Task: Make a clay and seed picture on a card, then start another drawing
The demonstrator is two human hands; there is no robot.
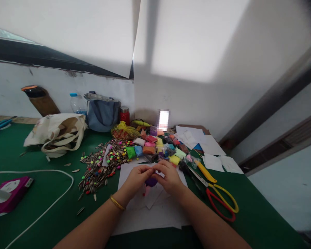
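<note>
My left hand (pixel 140 174) and my right hand (pixel 169 178) meet over white paper, with thumbs and fingertips closed together in a pinch. Between and just below the fingers shows a rounded purple clay piece (pixel 151 182), partly covered by them. A thin pink strip (pixel 146 190) with a small red end hangs or lies under it; whether it is joined to the purple clay I cannot tell. Anything tiny right between the fingertips is hidden. Beneath both hands are overlapping white paper sheets (pixel 134 218).
Ahead lie many colourful clay packets (pixel 149 149). Sunflower seeds mixed with coloured beads (pixel 101 166) spread to the left. Scissors (pixel 220 199) and a yellow-handled cutter (pixel 206 172) rest on the right. A canvas bag (pixel 57 133), blue tote (pixel 102 112) and lit screen (pixel 163 120) stand farther back.
</note>
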